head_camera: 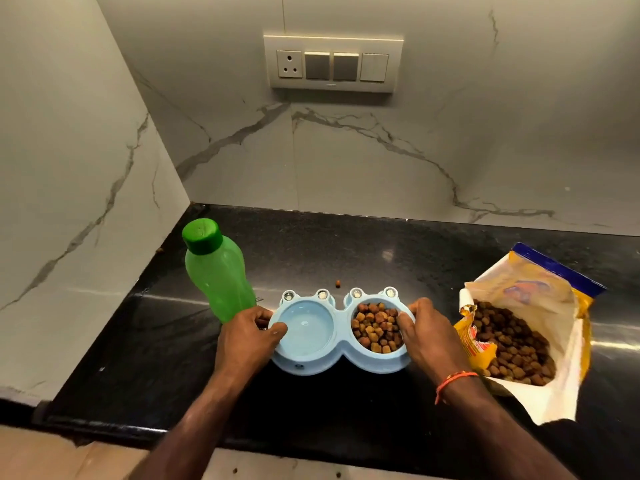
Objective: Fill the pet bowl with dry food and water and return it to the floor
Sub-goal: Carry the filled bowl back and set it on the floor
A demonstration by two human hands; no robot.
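Walls: I see pale marble-look walls with grey veins meeting in a corner at about 10 o'clock from the middle of my view.
Counter: a glossy black counter fills the lower half of my view, its front edge running along 6 o'clock.
Switch panel: at 12 o'clock on the back wall sits a switch panel with one socket at its left end and three rocker plates beside it.
Food bag: at 3 o'clock from the bowl lies an open yellow-and-blue food bag, its mouth turned toward me and brown kibble showing inside.
Bottle: at 10 o'clock from the bowl stands a green bottle, upright, its darker green cap on, just beside my left hand.
Pet bowl: the light blue double pet bowl rests on the counter near the middle of my view, four small knobs along its far rim at 12 o'clock. Its left well holds what looks like clear water; its right well holds dry food.
Left hand: my left hand grips the bowl's 9 o'clock end, thumb hooked over the rim into the left well, fingers curled round the outer edge.
Right hand: my right hand grips the 3 o'clock end, thumb over the rim at the kibble, fingers curled round the outside.
Wrist thread: an orange thread circles my right wrist.
Stray kibble: one loose piece lies on the counter at 12 o'clock, just beyond the bowl.
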